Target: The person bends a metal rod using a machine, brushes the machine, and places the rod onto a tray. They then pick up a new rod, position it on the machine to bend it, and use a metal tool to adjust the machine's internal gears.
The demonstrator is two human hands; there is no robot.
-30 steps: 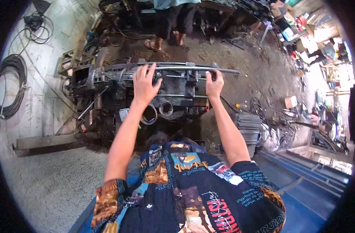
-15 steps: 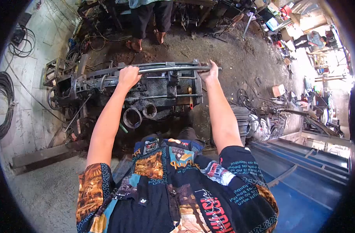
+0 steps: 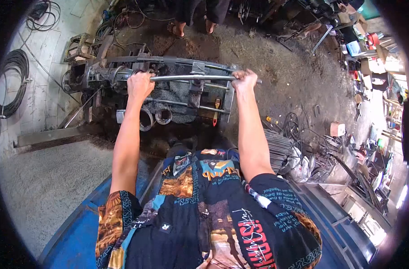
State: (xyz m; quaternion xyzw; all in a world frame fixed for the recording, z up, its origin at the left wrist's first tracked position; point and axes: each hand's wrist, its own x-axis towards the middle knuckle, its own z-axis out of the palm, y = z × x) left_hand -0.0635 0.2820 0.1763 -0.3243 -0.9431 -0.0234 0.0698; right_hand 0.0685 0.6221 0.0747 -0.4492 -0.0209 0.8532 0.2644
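Observation:
A long metal rod (image 3: 177, 78) lies crosswise in front of me, over a metal machine frame (image 3: 227, 107) with parallel bars. My left hand (image 3: 140, 85) is closed round the rod's left part. Near its right end, my right hand (image 3: 245, 81) wraps over it with the fingers curled down. Between the hands the rod passes over a dark upright block (image 3: 195, 92) on the frame. A brush with a red handle (image 3: 215, 114) rests at the frame's right end. Two round metal rings (image 3: 163, 117) sit at its near side.
Another person's bare feet (image 3: 176, 29) stand beyond the machine. Coiled black cable (image 3: 12, 78) hangs on the left wall. To the right lie a stack of metal rods (image 3: 269, 150) and loose wire (image 3: 296, 127) on the dirty floor. Blue metal framing (image 3: 74, 233) is behind me.
The rod has come nearer to me, away from the frame's far rail. My right hand's fingers, raised before, now curl over it. The camera view has shifted.

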